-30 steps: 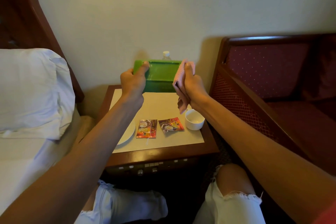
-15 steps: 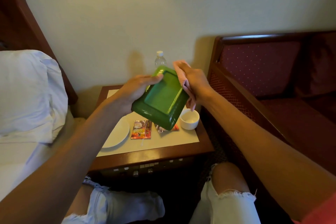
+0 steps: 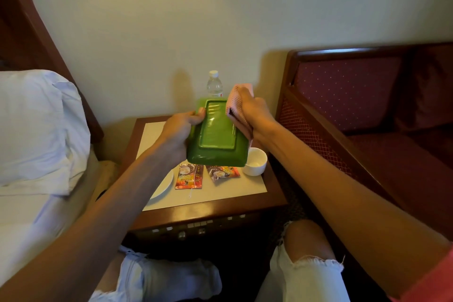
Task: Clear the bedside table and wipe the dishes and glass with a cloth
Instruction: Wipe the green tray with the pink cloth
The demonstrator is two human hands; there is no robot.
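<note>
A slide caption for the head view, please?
Left hand holds a green dish; right hand presses a pink cloth against it.

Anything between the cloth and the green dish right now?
Nothing visible. The right hand holds the pink cloth at the right edge of the green dish, apparently touching it, while the left hand grips the dish's left edge above the bedside table.

Our left hand (image 3: 179, 132) grips the green dish (image 3: 217, 140) at its nine o'clock edge, while our right hand (image 3: 252, 110) holds the pink cloth (image 3: 235, 98) against its two o'clock rim. Water bottle (image 3: 214, 86) at twelve, white cup (image 3: 256, 162) at four, two sachets (image 3: 189, 176) at six on the bedside table (image 3: 220, 211).
</note>
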